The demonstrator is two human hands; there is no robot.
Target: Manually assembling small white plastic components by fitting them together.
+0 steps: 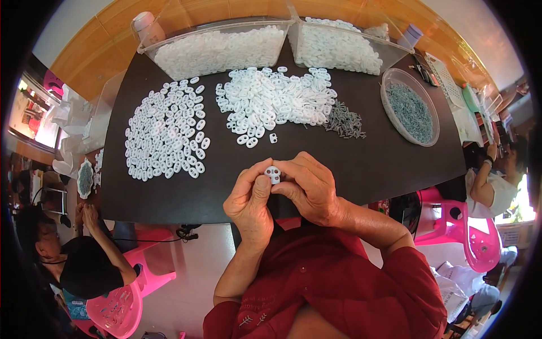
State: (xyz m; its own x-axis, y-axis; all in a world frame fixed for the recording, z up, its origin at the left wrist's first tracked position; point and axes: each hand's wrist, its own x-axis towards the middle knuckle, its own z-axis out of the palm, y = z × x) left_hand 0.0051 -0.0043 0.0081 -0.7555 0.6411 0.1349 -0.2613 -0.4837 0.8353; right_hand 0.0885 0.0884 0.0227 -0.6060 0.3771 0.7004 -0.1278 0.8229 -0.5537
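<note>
Between my hands, just above the near part of the table, is a small white plastic piece with round dark holes (272, 173); it may be two pieces set together, but I cannot tell. The fingers and thumb of my left hand (252, 198) pinch it from the left. My right hand (309, 189) grips it from the other side, with the thumb low and the fingers over the top. Beyond them a single white two-holed piece (274, 138) lies apart from a heap of loose white pieces (257, 101). Beside that heap is a pile of small grey pins (343, 120).
Oval two-holed white pieces (164, 130) spread over the table's left. Two clear bins (220, 52) of white parts stand at the back. A round clear tray (387, 107) holds grey-green pins at right. Seated people (84, 254) are at both sides, with pink chairs (118, 308).
</note>
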